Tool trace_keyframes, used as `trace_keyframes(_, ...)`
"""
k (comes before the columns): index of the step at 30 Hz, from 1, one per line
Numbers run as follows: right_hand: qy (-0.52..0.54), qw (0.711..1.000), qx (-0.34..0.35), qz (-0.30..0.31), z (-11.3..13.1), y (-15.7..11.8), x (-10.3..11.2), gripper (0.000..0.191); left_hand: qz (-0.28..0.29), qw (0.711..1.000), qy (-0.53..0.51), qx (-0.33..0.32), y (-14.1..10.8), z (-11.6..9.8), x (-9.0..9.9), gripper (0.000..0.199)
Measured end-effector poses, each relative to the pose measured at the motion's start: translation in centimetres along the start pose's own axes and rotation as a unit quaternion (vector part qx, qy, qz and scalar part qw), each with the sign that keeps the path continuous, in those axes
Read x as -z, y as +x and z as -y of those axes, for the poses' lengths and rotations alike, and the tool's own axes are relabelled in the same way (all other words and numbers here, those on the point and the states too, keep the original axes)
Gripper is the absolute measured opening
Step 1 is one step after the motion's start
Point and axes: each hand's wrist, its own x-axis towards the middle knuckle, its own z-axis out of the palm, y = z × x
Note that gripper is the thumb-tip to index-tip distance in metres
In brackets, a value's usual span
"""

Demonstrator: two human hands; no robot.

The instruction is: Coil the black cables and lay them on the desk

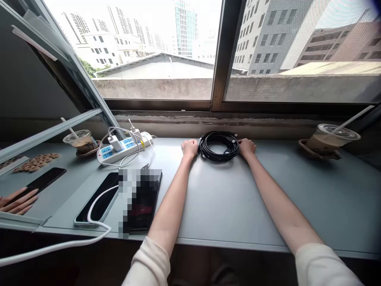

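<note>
A black cable wound into a round coil (218, 147) lies flat at the back of the grey desk, below the window. Several of its plug ends show on the right side of the loop. My left hand (189, 148) is closed at the coil's left edge, knuckles up. On the opposite edge my right hand (247, 147) has its fingers curled against the cable. Both hands rest low by the desk top, and the coil hides part of their fingertips.
To the left stand a white power strip (131, 147) with chargers and looping white leads, and two phones (99, 198) near the front edge. Drink cups with straws stand at far left (81, 141) and far right (330, 139). A metal frame (71, 124) rises at left; another person's hand (19, 201) is behind it.
</note>
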Motion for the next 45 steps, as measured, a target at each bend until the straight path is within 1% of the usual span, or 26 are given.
trace_keyframes(3,-0.002,1.0,-0.001,-0.005,0.0,0.0,0.0,0.041,-0.025,0.999,-0.02,0.008,0.0,0.0,-0.1,0.033)
trace_keyframes(5,-0.004,1.0,-0.002,-0.007,0.0,0.0,0.0,0.04,-0.058,0.997,-0.036,0.023,-0.1,-0.2,0.0,0.034)
trace_keyframes(7,-0.006,1.0,-0.004,-0.009,0.1,0.0,0.1,0.039,-0.103,0.993,-0.052,0.038,-0.2,-0.8,0.5,0.036)
trace_keyframes(9,-0.007,1.0,-0.004,-0.011,0.2,0.0,0.2,0.038,-0.151,0.985,-0.069,0.044,-0.2,-1.9,1.2,0.036)
trace_keyframes(12,-0.006,1.0,-0.002,-0.011,0.2,-0.1,0.3,0.034,-0.209,0.973,-0.09,0.033,-0.3,-4.1,2.5,0.033)
trace_keyframes(14,-0.004,1.0,0.001,-0.009,0.3,-0.2,0.3,0.032,-0.237,0.965,-0.109,0.003,-0.7,-5.8,3.4,0.029)
trace_keyframes(15,-0.003,1.0,0.002,-0.008,0.3,-0.2,0.4,0.031,-0.246,0.961,-0.123,-0.027,-0.9,-6.6,3.7,0.029)
trace_keyframes(16,-0.002,1.0,0.002,-0.007,0.3,-0.2,0.4,0.031,-0.243,0.959,-0.134,-0.064,-1.3,-7.5,3.9,0.029)
trace_keyframes(17,-0.002,1.0,0.001,-0.006,0.3,-0.2,0.4,0.031,-0.225,0.959,-0.134,-0.105,-1.7,-8.3,4.0,0.03)
trace_keyframes(18,-0.002,1.0,0.0,-0.004,0.3,-0.2,0.4,0.032,-0.191,0.963,-0.12,-0.149,-2.2,-9.0,4.0,0.032)
trace_keyframes(20,-0.003,1.0,-0.002,0.001,0.3,-0.2,0.4,0.034,-0.084,0.969,-0.049,-0.225,-3.4,-10.1,3.6,0.035)
trace_keyframes(22,-0.007,1.0,-0.003,0.007,0.3,-0.2,0.4,0.036,0.029,0.96,0.029,-0.275,-4.7,-10.8,2.6,0.038)
trace_keyframes(23,-0.009,1.0,-0.003,0.011,0.3,-0.1,0.5,0.037,0.069,0.952,0.057,-0.293,-5.3,-11.0,2.0,0.039)
trace_keyframes(24,-0.011,1.0,-0.003,0.015,0.3,-0.1,0.5,0.036,0.093,0.944,0.078,-0.307,-5.9,-11.0,1.3,0.04)
trace_keyframes(26,-0.014,1.0,-0.004,0.022,0.3,-0.1,0.5,0.035,0.108,0.933,0.107,-0.326,-6.8,-10.9,-0.1,0.042)
trace_keyframes(27,-0.015,1.0,-0.003,0.024,0.3,-0.2,0.6,0.034,0.11,0.933,0.118,-0.323,-7.1,-10.8,-0.7,0.044)
trace_keyframes(29,-0.016,1.0,-0.003,0.026,0.4,-0.2,0.6,0.034,0.115,0.939,0.131,-0.297,-7.5,-10.5,-1.5,0.047)
trace_keyframes(31,-0.014,1.0,-0.002,0.026,0.4,-0.1,0.5,0.034,0.117,0.947,0.138,-0.264,-7.5,-10.3,-2.0,0.046)
trace_keyframes(36,-0.005,1.0,-0.003,0.026,0.6,0.0,0.4,0.035,0.121,0.958,0.157,-0.206,-7.2,-10.2,-2.3,0.05)
trace_keyframes(40,0.004,1.0,0.005,0.028,0.6,-0.2,0.4,0.035,0.113,0.962,0.179,-0.171,-7.3,-10.3,-2.3,0.052)
trace_keyframes(45,0.005,0.999,0.012,0.033,0.6,-0.3,0.4,0.034,0.127,0.961,0.195,-0.15,-6.9,-10.3,-1.8,0.041)
